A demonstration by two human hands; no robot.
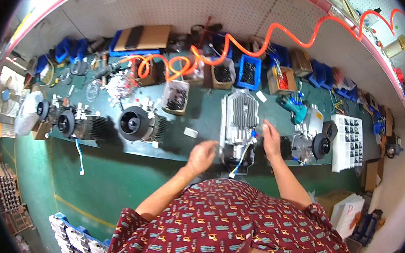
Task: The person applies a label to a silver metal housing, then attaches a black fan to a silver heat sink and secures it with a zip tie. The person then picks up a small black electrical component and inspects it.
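Observation:
A silvery finned metal housing [240, 113] lies on the green workbench in front of me, its lower end at the bench's front edge. From that end hangs a short blue, white and yellow cable [242, 159] with a white plug. My left hand [202, 157] is beside the housing's lower left side, fingers stretched toward it; whether they touch it I cannot tell. On the opposite side my right hand [271, 140] is raised with fingers extended, apart from the housing. Neither hand holds anything. Right of it stands a motor unit with a black fan wheel [321, 146].
Two more units with black fan wheels [134, 123] [66, 123] stand at left. Behind are a blue bin of dark screws [248, 72], a carton of small parts [176, 97] and a teal power tool [294, 110]. An orange coiled air hose [271, 34] crosses above. A white tray [340, 142] sits at right.

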